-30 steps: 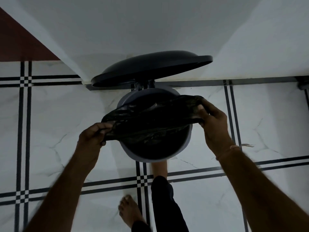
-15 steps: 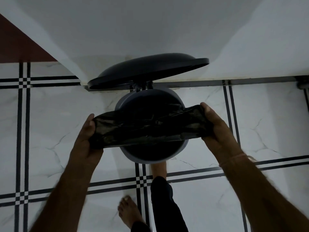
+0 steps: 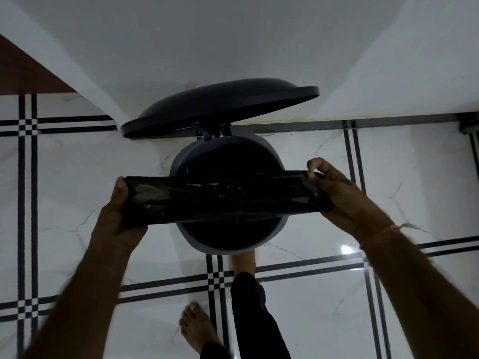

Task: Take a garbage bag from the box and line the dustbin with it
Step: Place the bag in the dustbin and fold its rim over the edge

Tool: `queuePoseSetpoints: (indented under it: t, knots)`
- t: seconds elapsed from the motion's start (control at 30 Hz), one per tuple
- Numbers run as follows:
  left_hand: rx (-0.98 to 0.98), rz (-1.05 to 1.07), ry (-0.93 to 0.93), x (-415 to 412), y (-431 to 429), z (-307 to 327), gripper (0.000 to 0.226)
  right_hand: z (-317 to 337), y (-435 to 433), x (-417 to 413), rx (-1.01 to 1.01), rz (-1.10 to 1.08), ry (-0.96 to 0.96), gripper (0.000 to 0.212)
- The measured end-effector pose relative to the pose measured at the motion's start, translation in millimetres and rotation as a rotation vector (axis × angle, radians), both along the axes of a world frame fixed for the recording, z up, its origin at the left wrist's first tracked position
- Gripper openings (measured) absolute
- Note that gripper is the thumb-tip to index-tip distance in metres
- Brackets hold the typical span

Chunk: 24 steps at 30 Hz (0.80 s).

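A black garbage bag (image 3: 220, 198) is stretched flat and wide across the open mouth of a round grey dustbin (image 3: 181, 161). My left hand (image 3: 116, 213) grips the bag's left end, beyond the bin's left rim. My right hand (image 3: 337, 193) pinches the bag's right end, just outside the right rim. The bin's dark lid (image 3: 220, 104) stands raised at the back. The bag hides the middle of the bin's opening. The box is not in view.
The bin stands on white marble floor tiles with black stripe borders, close to a white wall (image 3: 233, 47). My right foot (image 3: 243, 263) is at the bin's front base, my left foot (image 3: 197, 327) is further back. A brown surface (image 3: 23, 73) shows at upper left.
Both hands have moved apart, pulling the bag from a bunched shape into a wide taut band that now reaches past both sides of the bin's rim.
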<state>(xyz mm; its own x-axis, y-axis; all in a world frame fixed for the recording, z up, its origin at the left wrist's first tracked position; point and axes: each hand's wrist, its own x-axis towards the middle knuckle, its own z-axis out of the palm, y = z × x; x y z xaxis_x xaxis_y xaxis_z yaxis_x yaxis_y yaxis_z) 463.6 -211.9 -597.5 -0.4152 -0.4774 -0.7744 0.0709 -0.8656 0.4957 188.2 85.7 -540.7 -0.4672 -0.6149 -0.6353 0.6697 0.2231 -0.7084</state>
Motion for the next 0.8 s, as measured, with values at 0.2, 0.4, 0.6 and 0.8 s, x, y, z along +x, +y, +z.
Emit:
queuePoseSetpoints:
  t: [0.2,0.4,0.6,0.8]
  knots:
    - [-0.157,-0.145,0.002,0.0,1.2,-6.7,0.039,1.6,2.6,3.4,0.06,0.116,0.124,0.04]
    - [-0.528,-0.434,-0.073,-21.2,12.2,9.7,0.043,-5.1,-12.4,1.9,0.276,0.287,0.659,0.053]
    - [-0.689,-0.469,-0.082,-49.6,4.6,4.4,0.049,-22.8,-44.3,-17.8,0.293,0.25,0.781,0.067]
    - [-0.613,-0.524,-0.161,-72.0,-22.3,-40.5,0.052,-49.7,-85.9,-46.6,0.253,0.116,0.432,0.056]
